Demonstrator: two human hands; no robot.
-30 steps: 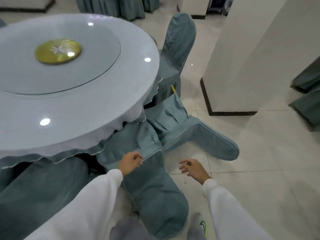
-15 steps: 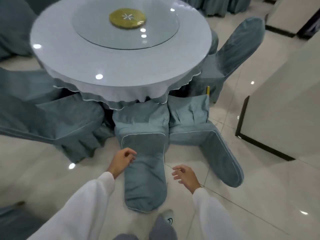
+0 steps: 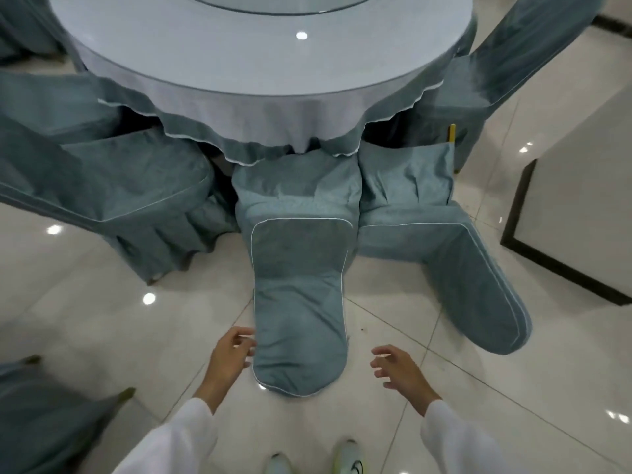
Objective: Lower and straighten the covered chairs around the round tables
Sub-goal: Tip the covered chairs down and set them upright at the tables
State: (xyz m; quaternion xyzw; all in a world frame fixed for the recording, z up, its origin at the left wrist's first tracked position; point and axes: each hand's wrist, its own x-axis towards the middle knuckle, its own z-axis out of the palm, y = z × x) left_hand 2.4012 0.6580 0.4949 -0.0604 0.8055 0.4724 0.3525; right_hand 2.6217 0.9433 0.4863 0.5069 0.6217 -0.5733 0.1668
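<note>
Floor (image 3: 78, 323): glossy pale tiles laid diagonally to the view, with thin grout lines and bright spot reflections of overhead lamps. Right side: a white pillar (image 3: 588, 186) with a dark skirting band (image 3: 561, 265) along its base. Near left corner: grey-green draped fabric (image 3: 37, 415), blurred, resting on the tiles.

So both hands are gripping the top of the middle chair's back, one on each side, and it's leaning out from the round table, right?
Not quite. In the head view neither hand grips it: the left hand hovers beside the middle chair and the right hand is clearly apart, fingers spread. The chair does lean out from the round table.
</note>
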